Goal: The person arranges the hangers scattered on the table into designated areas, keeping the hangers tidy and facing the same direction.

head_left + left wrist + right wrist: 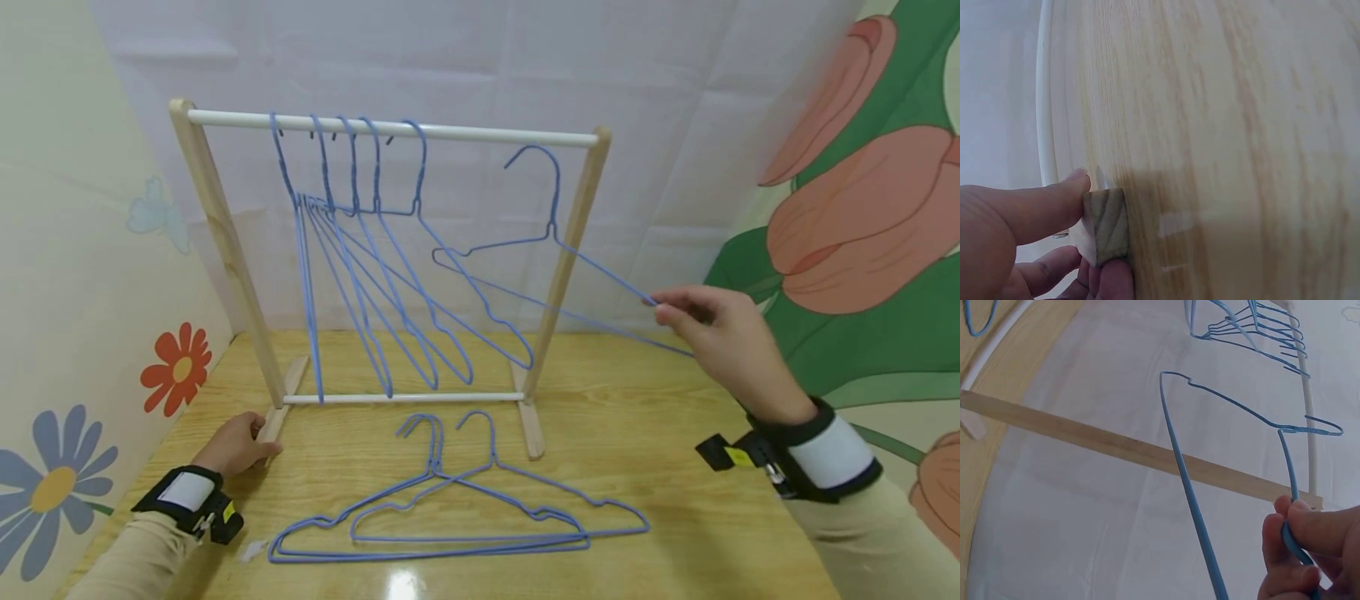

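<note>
My right hand (723, 342) pinches a blue wire hanger (556, 187) by its sloping shoulder, thumb against fingers. That hanger is held up at the rack's right end, its hook just below the white top rail (487, 133) and curving left. In the right wrist view the held hanger (1189, 490) overlaps the wooden post. At lower left, my left hand (236, 446) grips the front end of the rack's wooden foot (1112, 225), thumb on one side and fingers below. Several blue hangers (378, 171) hang from the rail's left and middle part.
Three more blue hangers (465, 546) lie overlapping on the wooden table (660, 433) before the rack, hooks pointing away. The rack's right post (566, 267) stands beside the held hanger. A white lower bar (420, 398) joins the feet. White cloth (675, 75) hangs behind.
</note>
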`<state>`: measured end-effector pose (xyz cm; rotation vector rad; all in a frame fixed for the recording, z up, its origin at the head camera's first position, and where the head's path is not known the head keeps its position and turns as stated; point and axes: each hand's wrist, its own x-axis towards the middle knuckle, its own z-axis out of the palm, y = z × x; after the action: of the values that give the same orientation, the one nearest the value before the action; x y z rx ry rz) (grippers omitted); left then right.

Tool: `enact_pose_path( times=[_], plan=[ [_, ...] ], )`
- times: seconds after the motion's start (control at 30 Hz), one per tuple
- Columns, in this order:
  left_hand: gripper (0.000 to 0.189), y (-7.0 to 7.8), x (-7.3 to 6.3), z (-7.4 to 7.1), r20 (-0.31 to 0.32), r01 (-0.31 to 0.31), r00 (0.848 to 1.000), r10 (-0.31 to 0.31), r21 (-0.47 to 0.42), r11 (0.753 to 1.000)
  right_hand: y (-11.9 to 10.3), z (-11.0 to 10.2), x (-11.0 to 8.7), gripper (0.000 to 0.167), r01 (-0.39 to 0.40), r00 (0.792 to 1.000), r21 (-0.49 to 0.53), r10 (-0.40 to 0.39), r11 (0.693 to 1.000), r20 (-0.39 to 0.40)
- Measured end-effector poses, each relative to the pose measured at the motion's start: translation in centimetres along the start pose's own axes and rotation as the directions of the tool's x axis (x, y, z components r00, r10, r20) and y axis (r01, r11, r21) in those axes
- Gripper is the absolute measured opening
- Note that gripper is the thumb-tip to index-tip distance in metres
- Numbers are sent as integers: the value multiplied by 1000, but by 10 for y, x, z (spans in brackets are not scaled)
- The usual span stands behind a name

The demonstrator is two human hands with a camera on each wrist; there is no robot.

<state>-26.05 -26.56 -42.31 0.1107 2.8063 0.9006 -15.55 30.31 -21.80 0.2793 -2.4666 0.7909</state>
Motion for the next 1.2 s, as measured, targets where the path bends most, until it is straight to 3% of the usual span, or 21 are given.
enact_pose_path(
  times=[0.2,0.67,1.2],
  plan=[
    [49,1,2,-1,1,15,1000,-15,-5,1000,-16,7,10,25,32,998,31,-30,999,-47],
    [49,-1,2,1,-18,-28,999,27,-14,1000,-50,23,30,22,82,993,60,-76,995,-93],
    [53,-2,1,1,5,-15,1000,15,1,1000,-61,57,49,18,58,997,122,-51,991,-62]
  ],
)
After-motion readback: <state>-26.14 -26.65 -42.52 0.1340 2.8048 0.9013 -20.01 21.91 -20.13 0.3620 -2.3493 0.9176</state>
